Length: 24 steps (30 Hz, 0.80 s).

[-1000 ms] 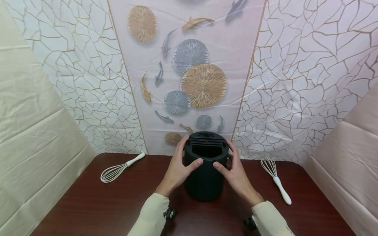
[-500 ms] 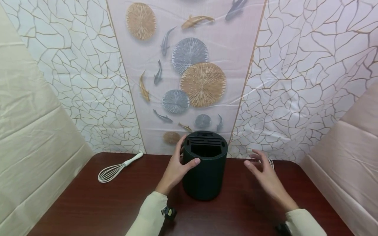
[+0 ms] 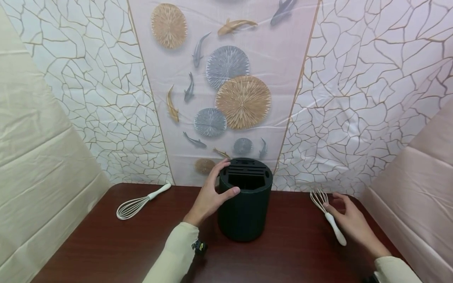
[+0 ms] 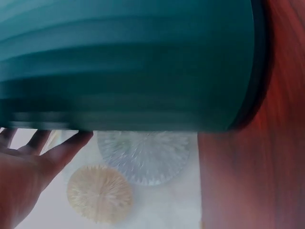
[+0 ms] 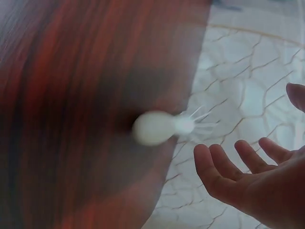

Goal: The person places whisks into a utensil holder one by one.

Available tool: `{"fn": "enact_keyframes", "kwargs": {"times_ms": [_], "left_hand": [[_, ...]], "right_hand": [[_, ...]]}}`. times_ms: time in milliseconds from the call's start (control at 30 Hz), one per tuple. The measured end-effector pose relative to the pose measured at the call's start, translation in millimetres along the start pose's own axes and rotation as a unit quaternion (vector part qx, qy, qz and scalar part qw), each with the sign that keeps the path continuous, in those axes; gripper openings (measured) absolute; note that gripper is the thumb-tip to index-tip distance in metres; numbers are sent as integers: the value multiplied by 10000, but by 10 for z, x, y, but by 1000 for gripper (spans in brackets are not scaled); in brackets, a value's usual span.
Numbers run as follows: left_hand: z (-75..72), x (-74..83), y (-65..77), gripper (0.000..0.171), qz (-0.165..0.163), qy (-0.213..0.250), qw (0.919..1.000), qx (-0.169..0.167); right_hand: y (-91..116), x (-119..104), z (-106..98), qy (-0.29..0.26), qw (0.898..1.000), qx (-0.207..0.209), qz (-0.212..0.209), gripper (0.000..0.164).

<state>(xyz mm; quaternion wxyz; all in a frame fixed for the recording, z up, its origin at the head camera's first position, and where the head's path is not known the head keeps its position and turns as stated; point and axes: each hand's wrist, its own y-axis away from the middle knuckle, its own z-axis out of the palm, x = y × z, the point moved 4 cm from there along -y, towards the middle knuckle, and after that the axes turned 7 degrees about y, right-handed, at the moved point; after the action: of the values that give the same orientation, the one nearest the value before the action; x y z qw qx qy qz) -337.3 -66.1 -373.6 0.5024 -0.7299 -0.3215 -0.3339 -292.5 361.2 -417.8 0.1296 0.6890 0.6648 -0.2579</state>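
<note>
A dark green cylindrical utensil holder (image 3: 244, 218) stands upright on the table, with narrow slots and a wide opening in its black top. My left hand (image 3: 207, 199) holds it at the upper left, fingertips by the back rim and thumb across the front. In the left wrist view the holder (image 4: 143, 71) hides the fingertips. To the right lies a white-handled whisk (image 3: 335, 228). My right hand (image 3: 352, 222) is just right of that whisk, thumb and fingers apart. The right wrist view has this hand (image 5: 257, 183) with spread fingers, holding nothing, beside the whisk handle (image 5: 155, 128).
Another white whisk (image 3: 154, 194) lies at the table's back left, handle toward the wall. The dark red-brown table (image 3: 106, 243) meets a patterned cloth backdrop (image 3: 226, 23) behind. Cream cloth panels slope along both sides.
My right hand has let go of the utensil holder and moved right to the right-hand whisk. My left hand stays on the holder, its fingers shifted slightly onto the back rim.
</note>
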Motion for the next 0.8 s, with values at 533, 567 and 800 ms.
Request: {"fn": "enact_keyframes", "kwargs": {"times_ms": [533, 567, 800], "left_hand": [[-1, 20, -45, 72, -67, -221, 9996, -146], [0, 16, -46, 73, -75, -200, 9997, -144], [-11, 15, -44, 73, -102, -129, 9998, -124]], "right_hand": [[-69, 493, 82, -1072, 9763, -1428, 1222, 77], [-73, 507, 86, -1146, 9734, -1489, 1313, 76], [-140, 560, 155, -1053, 9709, -1586, 1452, 79]]}}
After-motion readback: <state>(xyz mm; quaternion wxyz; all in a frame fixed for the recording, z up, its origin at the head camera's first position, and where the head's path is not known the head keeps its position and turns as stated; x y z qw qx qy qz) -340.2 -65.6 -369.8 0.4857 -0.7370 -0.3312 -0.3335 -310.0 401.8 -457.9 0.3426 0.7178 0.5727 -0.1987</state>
